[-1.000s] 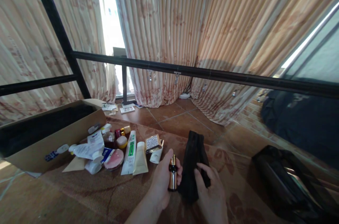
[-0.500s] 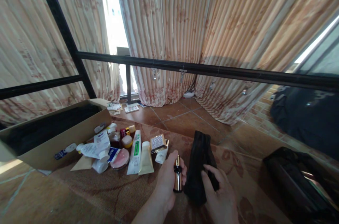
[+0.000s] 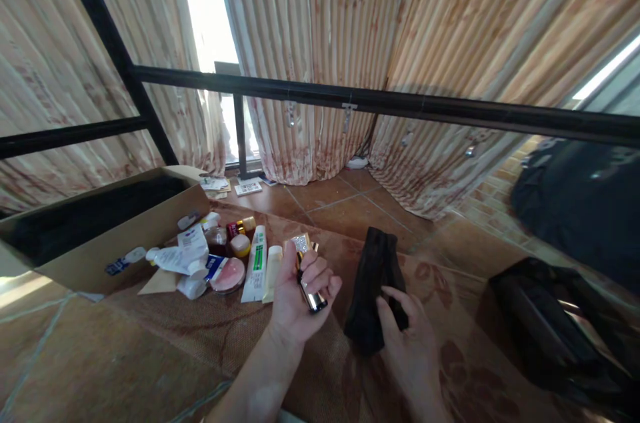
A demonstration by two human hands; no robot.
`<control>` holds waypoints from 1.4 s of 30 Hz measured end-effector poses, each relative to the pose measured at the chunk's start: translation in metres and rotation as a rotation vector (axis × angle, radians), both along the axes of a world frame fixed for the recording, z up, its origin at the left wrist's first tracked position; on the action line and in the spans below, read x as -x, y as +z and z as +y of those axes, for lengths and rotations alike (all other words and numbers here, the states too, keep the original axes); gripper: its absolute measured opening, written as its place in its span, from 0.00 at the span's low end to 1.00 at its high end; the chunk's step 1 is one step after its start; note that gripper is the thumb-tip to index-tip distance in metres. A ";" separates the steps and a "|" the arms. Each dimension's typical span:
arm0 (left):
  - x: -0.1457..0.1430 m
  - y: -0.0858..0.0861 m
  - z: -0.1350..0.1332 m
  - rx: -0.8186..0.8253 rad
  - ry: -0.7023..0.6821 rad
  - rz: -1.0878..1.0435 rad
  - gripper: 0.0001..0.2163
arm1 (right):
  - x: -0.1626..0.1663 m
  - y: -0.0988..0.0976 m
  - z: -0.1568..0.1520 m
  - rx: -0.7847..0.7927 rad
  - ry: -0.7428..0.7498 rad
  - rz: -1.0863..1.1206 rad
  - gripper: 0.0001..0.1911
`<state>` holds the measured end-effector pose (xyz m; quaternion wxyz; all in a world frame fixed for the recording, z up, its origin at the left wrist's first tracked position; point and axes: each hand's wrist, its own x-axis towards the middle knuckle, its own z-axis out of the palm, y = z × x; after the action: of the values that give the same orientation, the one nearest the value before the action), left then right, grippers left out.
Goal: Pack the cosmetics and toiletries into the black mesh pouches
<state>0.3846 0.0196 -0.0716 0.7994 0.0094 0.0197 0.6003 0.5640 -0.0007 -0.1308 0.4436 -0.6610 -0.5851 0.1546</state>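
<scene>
My left hand (image 3: 306,289) is closed around a slim gold-and-black cosmetic tube (image 3: 314,297) that looks like a lipstick; the fingers cover its middle. Just beyond this hand are a cream-coloured tube (image 3: 273,269) and a glittery gold compact (image 3: 300,241), both partly hidden by it. To the right, a soft black pouch (image 3: 367,293) lies lengthwise on the brown cloth. My right hand (image 3: 407,329) pinches the pouch's right edge between thumb and fingers.
Several cosmetics lie at left: a white-and-green tube (image 3: 257,263), a pink round compact (image 3: 229,275) and white tubes (image 3: 187,256). Behind them stands a long cardboard box (image 3: 125,253). A black bag (image 3: 545,316) sits at right. A dark metal bar (image 3: 370,99) crosses ahead.
My left hand has moved left with the gold-and-black tube, turning palm up and curling its fingers over it. My right hand stays on the pouch. The camera view has tilted down slightly.
</scene>
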 end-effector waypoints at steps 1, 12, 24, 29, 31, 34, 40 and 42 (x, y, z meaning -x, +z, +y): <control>0.002 0.001 -0.001 -0.026 0.006 -0.054 0.19 | 0.000 0.000 0.000 0.003 -0.005 -0.003 0.16; 0.008 0.003 -0.004 -0.164 -0.014 -0.080 0.19 | 0.001 0.000 0.000 0.016 -0.014 0.004 0.16; 0.003 0.000 0.000 -0.142 -0.053 0.067 0.17 | 0.000 -0.004 0.001 0.013 0.000 0.012 0.17; 0.002 -0.002 0.001 -0.132 -0.049 0.116 0.16 | 0.000 -0.001 0.001 0.004 0.004 -0.005 0.16; 0.002 -0.003 0.001 -0.128 -0.049 0.127 0.15 | 0.000 -0.001 0.000 0.000 0.007 -0.010 0.16; 0.002 -0.003 0.000 -0.121 -0.048 0.140 0.14 | 0.000 -0.002 0.000 -0.007 0.000 -0.017 0.16; 0.002 -0.002 0.000 -0.066 -0.041 0.173 0.09 | 0.002 -0.002 0.001 -0.007 -0.003 -0.003 0.16; 0.002 -0.002 0.000 -0.043 -0.036 0.193 0.08 | 0.002 -0.002 0.001 -0.006 0.000 0.002 0.16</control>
<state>0.3825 0.0193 -0.0740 0.8040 0.0847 0.0838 0.5826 0.5618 0.0003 -0.1325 0.4462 -0.6597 -0.5850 0.1533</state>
